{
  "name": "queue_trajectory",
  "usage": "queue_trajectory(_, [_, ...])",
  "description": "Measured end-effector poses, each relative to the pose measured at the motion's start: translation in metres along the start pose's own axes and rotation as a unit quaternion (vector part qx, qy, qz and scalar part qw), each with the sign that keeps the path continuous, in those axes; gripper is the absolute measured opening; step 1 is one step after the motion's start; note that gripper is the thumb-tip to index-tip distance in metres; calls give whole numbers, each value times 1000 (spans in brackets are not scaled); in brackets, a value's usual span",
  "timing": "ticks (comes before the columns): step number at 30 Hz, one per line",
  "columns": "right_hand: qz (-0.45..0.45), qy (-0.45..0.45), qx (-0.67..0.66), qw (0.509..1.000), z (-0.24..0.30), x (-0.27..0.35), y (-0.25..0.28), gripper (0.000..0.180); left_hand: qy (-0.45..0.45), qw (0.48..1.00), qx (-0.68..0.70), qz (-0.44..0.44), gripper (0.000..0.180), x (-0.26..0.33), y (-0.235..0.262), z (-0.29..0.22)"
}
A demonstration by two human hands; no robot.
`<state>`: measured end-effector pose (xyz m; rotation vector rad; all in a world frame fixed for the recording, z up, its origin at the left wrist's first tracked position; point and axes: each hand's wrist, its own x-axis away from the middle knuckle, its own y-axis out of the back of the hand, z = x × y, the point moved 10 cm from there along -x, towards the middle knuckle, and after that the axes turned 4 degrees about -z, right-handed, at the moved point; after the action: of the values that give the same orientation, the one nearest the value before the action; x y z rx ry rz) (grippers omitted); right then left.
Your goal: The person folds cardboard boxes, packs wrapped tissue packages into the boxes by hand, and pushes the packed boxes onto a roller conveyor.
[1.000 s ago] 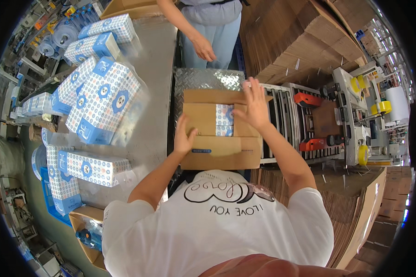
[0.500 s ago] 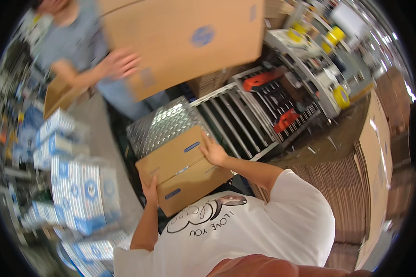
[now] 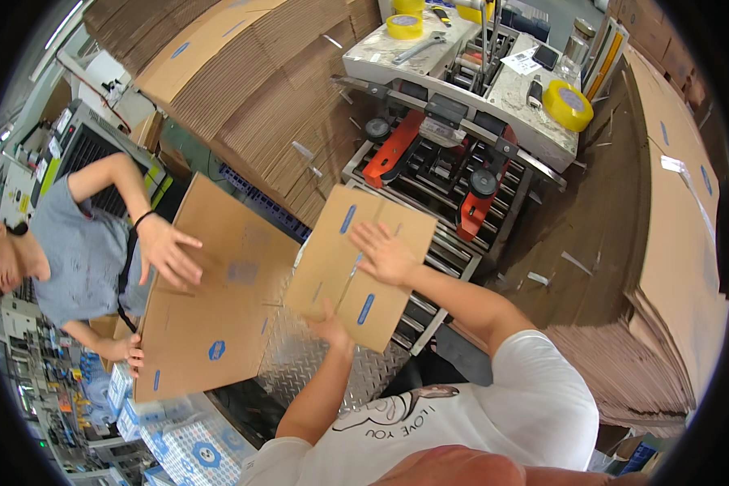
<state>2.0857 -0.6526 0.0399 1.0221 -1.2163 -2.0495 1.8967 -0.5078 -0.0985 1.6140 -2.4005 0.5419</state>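
A closed brown cardboard box (image 3: 338, 279) with blue marks lies partly on the diamond-plate table (image 3: 300, 360) and partly on the roller conveyor (image 3: 429, 267). My left hand (image 3: 330, 326) grips its near edge. My right hand (image 3: 385, 253) rests flat on its top with the fingers spread. Just beyond the box stands a tape-sealing machine (image 3: 445, 162) with red-orange parts.
A co-worker in a grey shirt (image 3: 81, 251) holds a large flattened carton (image 3: 211, 316) at the left, touching the table. Stacks of flat cardboard (image 3: 243, 89) rise behind and at the right (image 3: 672, 243). Yellow tape rolls (image 3: 567, 105) sit on the machine. Blue-and-white packages (image 3: 194, 449) lie lower left.
The view has swung round. The box has slid from the table onto the rollers toward the sealing machine, with both hands still on it. The co-worker has lowered the big carton beside the table.
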Motion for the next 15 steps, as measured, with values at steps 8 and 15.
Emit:
queue_trajectory(8, [-51, -104, 78, 990, -178, -17, 57, 65, -83, 995, -53, 11, 66, 32, -232, -25])
queue_trajectory(15, [47, -118, -58, 990, -33, 48, 27, 47, 192, 947, 56, 250, 88, 18, -266, 47])
